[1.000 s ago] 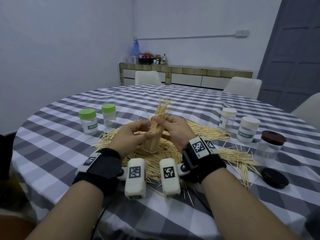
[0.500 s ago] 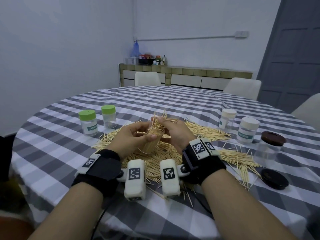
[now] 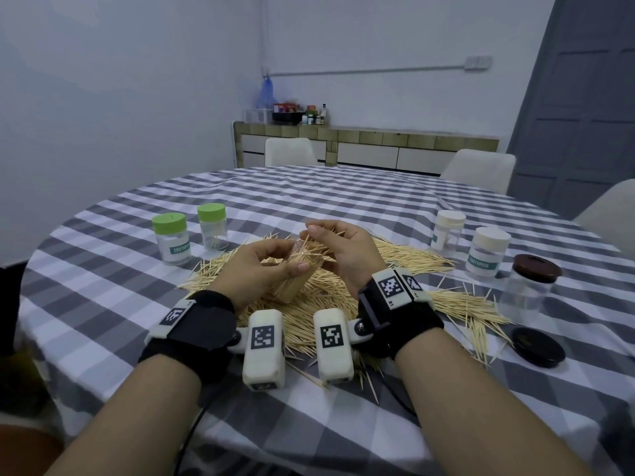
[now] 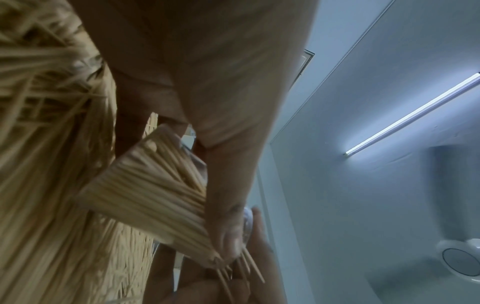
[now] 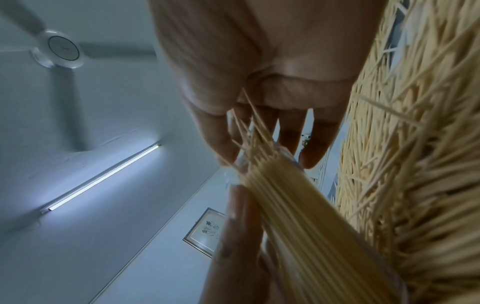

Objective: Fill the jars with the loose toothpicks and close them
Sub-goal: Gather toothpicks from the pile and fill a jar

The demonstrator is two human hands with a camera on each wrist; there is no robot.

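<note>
Overhead, the left hand (image 3: 264,266) gripped a tilted clear jar (image 3: 292,283) packed with toothpicks above the loose pile (image 3: 405,257) mid-tabletop (image 3: 103,304); the right hand (image 3: 343,252) pinched protruding picks at its mouth. Green-lidded jars (image 3: 171,238) stood left, white-lidded jars (image 3: 486,252) right, well apart. Left wrist: thumb (image 4: 228,205) across jar. Right wrist: fingers (image 5: 221,133) round toothpick tips.

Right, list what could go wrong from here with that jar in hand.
1. The jar is tilted in the left hand and packed; toothpicks poke past its mouth and could slide out onto the pile.
2. The right hand pushing those splayed tips may snap them or get pricked.
3. Protruding ends would likely block a lid.
</note>
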